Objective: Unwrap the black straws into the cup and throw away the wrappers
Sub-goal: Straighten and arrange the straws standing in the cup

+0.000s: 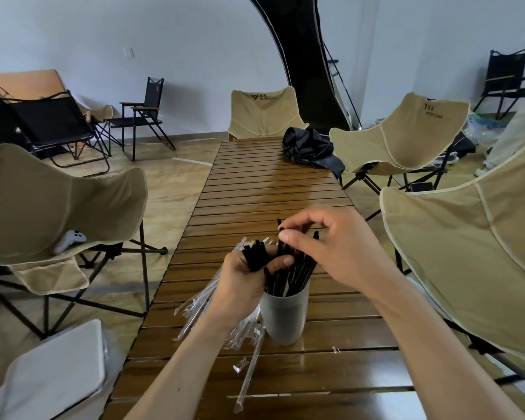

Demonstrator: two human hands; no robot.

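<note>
Over the near end of the slatted wooden table (255, 183) I have both hands working just above the grey cup (284, 316). The cup already holds a good many bare black straws (288, 277), standing and leaning toward its far side, so I judge the unwrapping well advanced. It is not finished, though: my left hand (243, 283) grips a bundle of straws (255, 256) with dark ends poking out above the fist and clear sleeves trailing down below it toward the tabletop. How many in that bundle are wrapped I cannot tell.

The throwing away looks untouched. Clear wrappers (200, 304) lie in a loose heap just left of the cup, one long one (249, 371) lies nearer to me, and a small torn scrap (335, 349) sits to the right of the cup. I see no bin.

My right hand (334, 247) comes in from the right, wrist raised, thumb and forefinger pinched together on the top of one straw over the cup, the other fingers curled loosely behind. My left forearm rises from below, fingers and thumb wrapped tight round the bundle, beside the cup's rim.
</note>
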